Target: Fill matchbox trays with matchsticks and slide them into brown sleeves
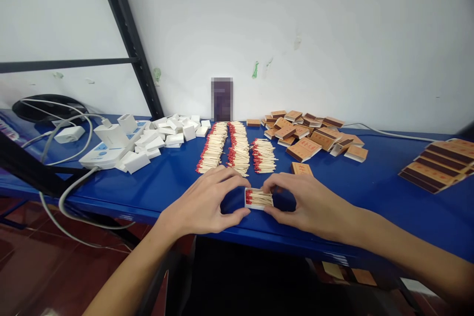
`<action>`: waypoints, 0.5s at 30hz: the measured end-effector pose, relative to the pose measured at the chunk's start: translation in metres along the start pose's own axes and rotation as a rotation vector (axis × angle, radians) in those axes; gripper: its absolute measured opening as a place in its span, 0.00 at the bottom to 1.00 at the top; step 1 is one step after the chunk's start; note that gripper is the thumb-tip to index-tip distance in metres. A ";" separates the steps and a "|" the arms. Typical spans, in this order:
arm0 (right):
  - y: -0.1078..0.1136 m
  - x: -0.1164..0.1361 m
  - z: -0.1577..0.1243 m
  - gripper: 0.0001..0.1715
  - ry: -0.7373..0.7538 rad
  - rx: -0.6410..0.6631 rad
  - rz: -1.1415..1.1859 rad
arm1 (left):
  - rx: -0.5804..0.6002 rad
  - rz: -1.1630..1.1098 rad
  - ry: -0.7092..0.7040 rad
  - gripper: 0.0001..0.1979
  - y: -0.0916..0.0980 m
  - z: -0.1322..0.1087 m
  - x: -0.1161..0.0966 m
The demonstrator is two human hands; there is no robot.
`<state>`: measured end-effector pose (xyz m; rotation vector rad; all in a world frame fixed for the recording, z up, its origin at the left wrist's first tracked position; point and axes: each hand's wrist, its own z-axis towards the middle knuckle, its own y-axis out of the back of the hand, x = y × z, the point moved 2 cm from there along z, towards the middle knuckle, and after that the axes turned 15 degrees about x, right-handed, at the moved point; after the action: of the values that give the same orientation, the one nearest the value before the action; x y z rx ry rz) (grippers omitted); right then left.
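Note:
A small white tray [259,207] filled with red-headed matches [258,197] lies at the front of the blue table. My right hand [296,200] grips its right end between thumb and fingers. At the left end my left hand [215,200] is curved, its thumb and fingers apart, close to the tray's corner. Behind my hands lie two long rows of matches [213,148] [239,148] and a shorter pile [264,156], heads to the left. One orange matchbox cover [301,169] sits just beyond my right hand.
White trays [174,131] are heaped at the back left beside a power strip [107,154] with cables. Orange matchbox covers [303,149] are piled at the back right. Stacked matchboxes [439,165] stand at the far right. A black metal frame [128,24] rises at left.

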<state>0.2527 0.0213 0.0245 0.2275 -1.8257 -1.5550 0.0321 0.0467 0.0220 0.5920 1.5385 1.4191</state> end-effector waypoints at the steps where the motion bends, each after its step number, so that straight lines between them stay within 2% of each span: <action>1: -0.001 0.000 0.000 0.08 -0.004 -0.003 -0.003 | 0.008 -0.004 -0.006 0.18 0.000 0.000 0.000; 6: -0.007 0.002 -0.004 0.12 -0.001 -0.068 0.012 | 0.020 -0.014 -0.043 0.15 -0.002 0.002 0.001; 10: -0.014 0.004 -0.008 0.13 0.085 -0.151 -0.017 | 0.001 0.005 -0.084 0.12 -0.003 0.000 0.003; 15: -0.023 0.003 -0.011 0.15 0.153 -0.183 -0.119 | 0.006 0.018 -0.098 0.11 -0.004 -0.002 0.003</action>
<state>0.2500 0.0049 0.0044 0.3640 -1.5669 -1.7261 0.0300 0.0473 0.0170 0.6714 1.4639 1.3787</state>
